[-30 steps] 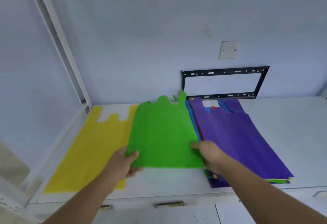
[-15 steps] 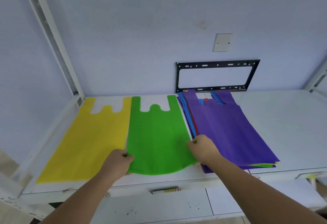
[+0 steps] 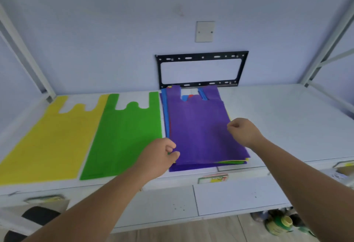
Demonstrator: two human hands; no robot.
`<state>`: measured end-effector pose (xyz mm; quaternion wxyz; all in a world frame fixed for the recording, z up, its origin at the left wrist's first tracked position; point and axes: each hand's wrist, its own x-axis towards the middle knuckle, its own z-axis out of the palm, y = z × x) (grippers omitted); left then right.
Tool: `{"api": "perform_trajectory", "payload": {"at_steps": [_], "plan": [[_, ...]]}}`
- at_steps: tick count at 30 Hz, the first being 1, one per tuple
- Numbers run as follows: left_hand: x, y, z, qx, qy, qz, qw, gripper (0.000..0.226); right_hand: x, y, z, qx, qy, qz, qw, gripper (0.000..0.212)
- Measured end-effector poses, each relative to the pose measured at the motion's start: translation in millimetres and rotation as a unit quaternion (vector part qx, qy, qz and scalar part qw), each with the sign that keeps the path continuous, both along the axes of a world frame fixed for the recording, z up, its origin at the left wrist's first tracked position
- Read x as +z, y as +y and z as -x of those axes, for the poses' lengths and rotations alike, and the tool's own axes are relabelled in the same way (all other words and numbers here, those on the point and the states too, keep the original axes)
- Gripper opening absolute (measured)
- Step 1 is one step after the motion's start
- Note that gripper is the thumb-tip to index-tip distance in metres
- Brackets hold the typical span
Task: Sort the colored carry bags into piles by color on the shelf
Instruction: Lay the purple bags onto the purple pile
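Observation:
A yellow bag (image 3: 47,136) lies flat at the left of the white shelf (image 3: 287,117), with a green bag (image 3: 124,136) flat beside it. To their right sits a mixed stack topped by a purple bag (image 3: 199,127); blue, red, yellow and green edges show beneath it. My left hand (image 3: 162,155) has its fingers curled at the purple bag's lower left edge and pinches it. My right hand (image 3: 242,130) pinches the same bag's right edge, fingers curled.
A black metal bracket (image 3: 201,56) and a white wall plate (image 3: 204,31) are on the wall behind the stack. Slanted shelf posts stand at the left (image 3: 24,54) and right (image 3: 325,40). The shelf's right part is bare. Bottles (image 3: 281,222) sit below on the floor.
Both hands let go of the green bag, which now lies flat beside the yellow one. They moved right to the edges of the purple bag on the stack.

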<state>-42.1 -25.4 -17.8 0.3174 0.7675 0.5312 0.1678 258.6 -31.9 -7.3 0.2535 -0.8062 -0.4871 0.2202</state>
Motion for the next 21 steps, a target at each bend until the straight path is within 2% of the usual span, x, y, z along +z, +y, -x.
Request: {"api": "perform_trajectory", "payload": {"at_steps": [3,6,10,15,21], "plan": [[0.5,-6.7,-61.2,-0.055,0.024,-0.035,0.998,0.034,-8.1,-9.3,-39.4,-0.029,0.042,0.031,0.998,0.024],[-0.1,-9.3,-116.1,-0.113,0.086,-0.061,0.988,0.044,-16.1,-17.1,-60.5,-0.024,0.163,0.098,0.981,0.014],[-8.6,-9.2,-163.7,-0.143,0.159,-0.09,0.973,0.053,-21.1,-22.5,-69.4,-0.002,0.274,0.139,0.952,0.028],[-21.7,-8.3,-179.5,-0.153,0.189,-0.102,0.965,0.058,-20.1,-21.1,-75.9,0.03,0.299,0.133,0.945,0.027],[-26.9,2.8,-176.3,-0.161,0.191,-0.102,0.963,0.058,-18.6,-28.8,-75.0,0.036,0.291,0.108,0.95,0.015]]}}
